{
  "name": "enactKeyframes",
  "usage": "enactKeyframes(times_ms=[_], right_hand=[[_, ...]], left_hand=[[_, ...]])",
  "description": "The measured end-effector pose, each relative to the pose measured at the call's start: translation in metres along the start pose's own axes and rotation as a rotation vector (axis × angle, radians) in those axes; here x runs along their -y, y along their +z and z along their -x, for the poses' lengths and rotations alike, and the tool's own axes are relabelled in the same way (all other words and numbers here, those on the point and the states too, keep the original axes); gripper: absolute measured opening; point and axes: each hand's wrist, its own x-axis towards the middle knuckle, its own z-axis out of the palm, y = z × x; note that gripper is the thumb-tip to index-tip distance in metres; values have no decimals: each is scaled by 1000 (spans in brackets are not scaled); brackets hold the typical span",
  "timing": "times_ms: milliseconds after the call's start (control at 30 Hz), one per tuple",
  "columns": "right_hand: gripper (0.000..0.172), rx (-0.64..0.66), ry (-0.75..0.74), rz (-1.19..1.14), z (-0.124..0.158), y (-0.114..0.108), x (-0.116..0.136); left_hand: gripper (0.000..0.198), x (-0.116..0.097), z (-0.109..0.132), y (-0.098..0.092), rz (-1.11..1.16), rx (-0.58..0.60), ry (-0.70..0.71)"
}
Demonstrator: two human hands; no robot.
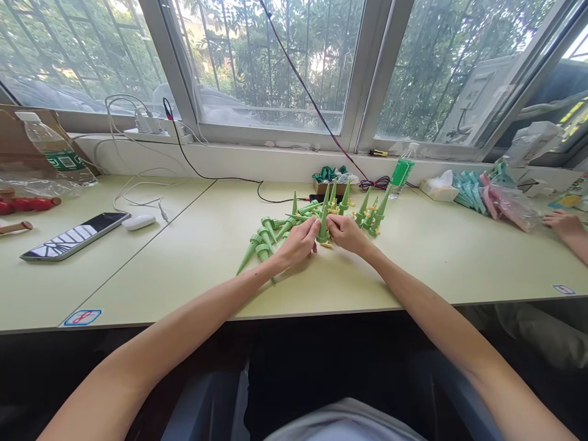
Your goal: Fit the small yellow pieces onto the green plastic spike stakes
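Both hands meet near the middle of the pale table (312, 294), around one upright green spike (324, 225) with its tip pointing up. My left hand (299, 240) has its fingers closed at the spike's left side. On its right side, my right hand (348, 233) pinches at it with bent fingers. More green spikes (264, 236) lie in a pile left of and behind my left hand. Other spikes (379, 214) stand upright behind and right of my right hand, with small yellow parts (377, 231) at their bases. Another yellow piece (326, 245) lies just below the held spike.
A phone (76, 236), a white mouse-like object (138, 222) and cables lie left. Bottles (402, 171) stand near the window. Tissues (440, 185) and bagged pink and teal items (505, 202) are right, beside another person's hand (566, 225).
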Motion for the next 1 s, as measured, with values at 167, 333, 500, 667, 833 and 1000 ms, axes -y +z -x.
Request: enactKeyframes(times_ms=[167,333,500,667,833,1000], right_hand=[[46,2,-1,11,0,0,-1],[48,19,9,4,1,0,1],[48,42,9,-6,2,-1,3],[48,47,5,-1,2,-1,3],[47,55,8,4,2,-2,3],[47,55,3,7,2,-2,4]], left_hand=[[39,-2,1,0,-22,7,-4],[36,-1,1,0,-34,10,-3],[35,1,0,1,-60,17,10],[34,2,-1,1,-71,23,16],[35,3,-1,2,-84,19,24],[36,2,0,2,-95,21,34]])
